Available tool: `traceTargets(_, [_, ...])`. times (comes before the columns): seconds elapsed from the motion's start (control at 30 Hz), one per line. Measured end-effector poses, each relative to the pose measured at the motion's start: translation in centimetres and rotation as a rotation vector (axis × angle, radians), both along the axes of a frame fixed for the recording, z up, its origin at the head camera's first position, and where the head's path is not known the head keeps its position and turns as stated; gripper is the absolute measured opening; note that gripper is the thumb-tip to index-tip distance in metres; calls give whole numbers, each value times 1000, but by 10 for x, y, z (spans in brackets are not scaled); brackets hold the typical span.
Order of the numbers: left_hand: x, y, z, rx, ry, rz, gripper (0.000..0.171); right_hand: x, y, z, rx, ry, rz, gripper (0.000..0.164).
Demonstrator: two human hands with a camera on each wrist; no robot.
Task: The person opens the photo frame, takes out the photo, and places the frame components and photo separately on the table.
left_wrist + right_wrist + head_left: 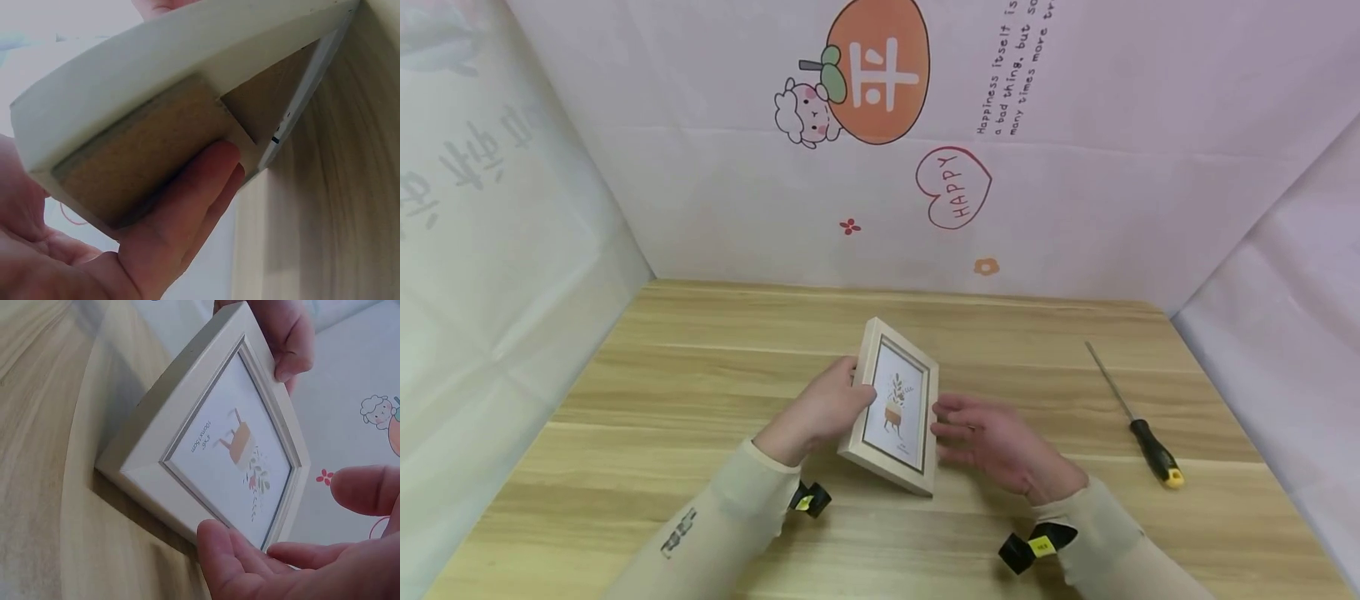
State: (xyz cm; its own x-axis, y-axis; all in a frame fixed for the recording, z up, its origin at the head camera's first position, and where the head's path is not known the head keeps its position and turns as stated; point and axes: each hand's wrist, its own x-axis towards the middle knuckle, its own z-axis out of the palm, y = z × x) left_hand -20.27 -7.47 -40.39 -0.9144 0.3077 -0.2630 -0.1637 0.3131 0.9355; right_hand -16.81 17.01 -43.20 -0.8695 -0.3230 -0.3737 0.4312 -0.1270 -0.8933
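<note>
A cream picture frame [898,417] stands tilted over the table, its front showing a print of a plant in an orange pot on legs. My left hand [827,408] grips its left side, thumb on the front border and fingers behind. From the left wrist view, those fingers lie against the brown backing board [147,147]. My right hand [1000,437] is at the frame's right edge, fingers loosely extended. In the right wrist view its fingertips [215,540] are right at the frame's border, with the thumb held apart.
A screwdriver [1150,442] with a black and yellow handle lies on the wood-grain table [700,417] to the right. White printed cloth [715,200] rises behind the table and at both sides.
</note>
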Motion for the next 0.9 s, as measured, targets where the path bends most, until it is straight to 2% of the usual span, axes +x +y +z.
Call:
traceTargets(0.17, [0,-2,-4,-8,18,0,51,1,6,-3,37,31,-16,53])
traceTargets(0.3, [0,-3,-9,20,6,4,49,2,10,-5,77,17,-44,56])
traceTargets(0.53, [-3,-3,-15,162,-52,5,44,-1,15,-12,3,-23,-24,51])
traceTargets(0.7, [-3,-3,-19,222,-99,26,42,-5,18,-18,-67,-53,-3,48])
traceTargets(0.9, [-3,1,-25,289,-144,-4,48,-9,19,-22,-147,-94,-23,48])
